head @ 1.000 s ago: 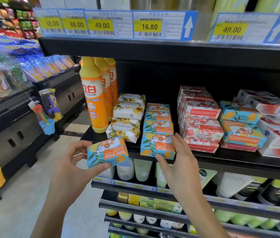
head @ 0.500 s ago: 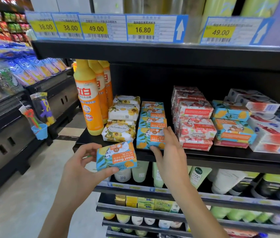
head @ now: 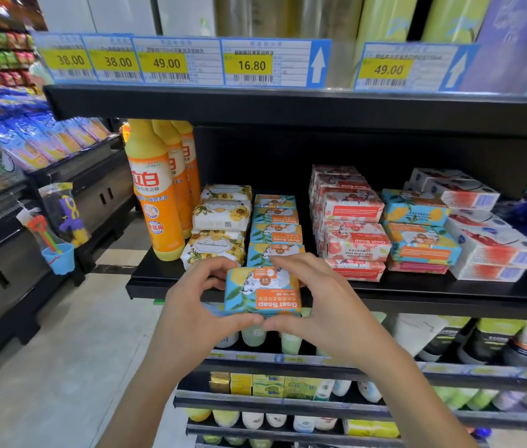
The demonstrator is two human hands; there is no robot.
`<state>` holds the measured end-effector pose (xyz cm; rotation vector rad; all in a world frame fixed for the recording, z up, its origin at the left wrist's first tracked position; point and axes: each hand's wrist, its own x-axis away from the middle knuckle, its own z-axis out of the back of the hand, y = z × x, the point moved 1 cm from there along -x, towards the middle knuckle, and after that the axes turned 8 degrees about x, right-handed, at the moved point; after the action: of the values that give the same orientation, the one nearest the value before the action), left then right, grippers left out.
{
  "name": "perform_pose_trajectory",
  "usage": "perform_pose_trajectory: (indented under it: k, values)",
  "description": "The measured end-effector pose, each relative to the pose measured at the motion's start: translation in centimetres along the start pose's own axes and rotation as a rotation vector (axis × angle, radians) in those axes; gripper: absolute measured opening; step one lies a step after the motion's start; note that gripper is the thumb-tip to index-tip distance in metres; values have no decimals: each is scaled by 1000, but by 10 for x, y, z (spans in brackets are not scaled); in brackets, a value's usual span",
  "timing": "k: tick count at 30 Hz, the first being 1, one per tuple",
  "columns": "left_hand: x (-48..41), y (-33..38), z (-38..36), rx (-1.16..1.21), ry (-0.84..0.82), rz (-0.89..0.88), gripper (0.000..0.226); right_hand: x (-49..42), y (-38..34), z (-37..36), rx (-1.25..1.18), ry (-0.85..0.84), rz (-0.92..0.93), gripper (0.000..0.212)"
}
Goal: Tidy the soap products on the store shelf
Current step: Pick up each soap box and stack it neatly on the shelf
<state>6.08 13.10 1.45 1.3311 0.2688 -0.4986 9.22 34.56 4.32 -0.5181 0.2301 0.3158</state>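
– So where is the bar held, relative to its row?

– The blue Goat Soap bar [head: 262, 291] is gripped between both hands, just in front of the shelf lip [head: 433, 297] and a little below the row of matching blue bars [head: 275, 234]. The front bar of that row is partly hidden behind it.

– And how are the fingers [head: 216, 266] set?

– The left hand [head: 191, 305] is curled round the bar's left end, thumb under the lower edge, fingers over the upper edge. The right hand [head: 326, 305] is set likewise on the right end. Both sets of fingers are clamped on the bar, and the thumbs nearly meet beneath it.

– Which way is the long axis laid?

– Left to right, parallel to the shelf lip, printed face toward the camera. The bars in the row are seen lying the same way.

– On what is the coming move judged to turn?

– The row lies up and away from the fingers, straight behind the bar, so a short lift and push forward is probably called for, without a turn. The white floral packs [head: 220, 227] are just left of the row and the pink boxes [head: 352, 221] stand to its right, so the bar should be kept centred. Neither hand is nearer.
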Motion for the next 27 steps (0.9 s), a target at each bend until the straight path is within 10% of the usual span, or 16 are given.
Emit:
perform_pose_trajectory:
  k: [10, 27]
  values:
    - [-12, -13, -14, -127, -6, -69, 91, -10, -3, 29, 95, 68, -27, 76]
    - [-14, -77, -19, -344, 96, -199, 36, -204, 35, 62, 534, -38, -309, 67]
